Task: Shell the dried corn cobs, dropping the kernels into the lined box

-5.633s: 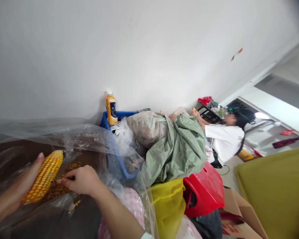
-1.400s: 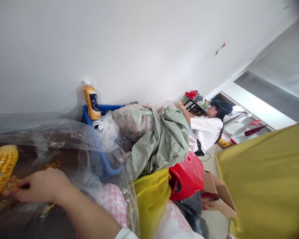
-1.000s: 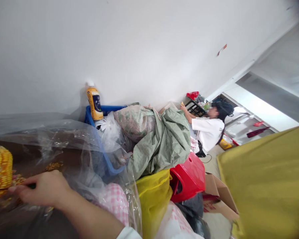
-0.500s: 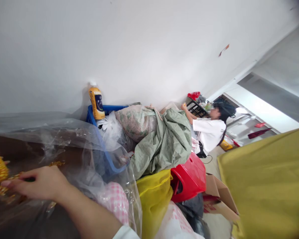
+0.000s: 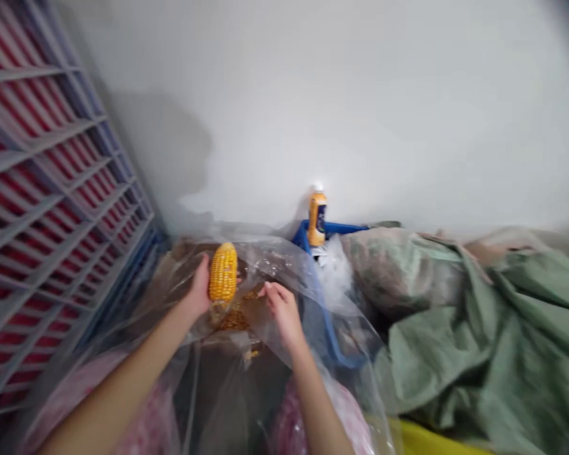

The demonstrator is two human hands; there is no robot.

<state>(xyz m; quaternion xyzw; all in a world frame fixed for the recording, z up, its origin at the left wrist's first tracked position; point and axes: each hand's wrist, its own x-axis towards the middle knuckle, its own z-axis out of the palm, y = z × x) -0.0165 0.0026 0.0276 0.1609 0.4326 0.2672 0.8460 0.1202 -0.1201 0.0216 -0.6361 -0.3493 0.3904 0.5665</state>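
Note:
An ear of corn [image 5: 223, 273], yellow and thick with kernels, stands nearly upright in my left hand [image 5: 201, 285], whose fingers wrap behind it. To its right is my right hand [image 5: 281, 308], fingers bent and pressed together, apart from the ear. Whether anything small is between those fingertips I cannot make out. Both hands are over a clear plastic bag [image 5: 284, 249] spread open below them. Loose corn kernels [image 5: 232, 320] lie in a heap inside, beneath the ear.
Stacked plastic crates [image 5: 52, 196] rise on the left. At right, a blue basket [image 5: 334, 341] holds a yellow drink bottle [image 5: 317, 218] and plastic bags. A green sack [image 5: 436, 354] spreads beyond it, and a white wall [image 5: 384, 107] stands behind.
My view has swung left, bringing the crates and both arms into sight. The other person is almost wholly out of view. My right hand is now apart from the ear and kernels.

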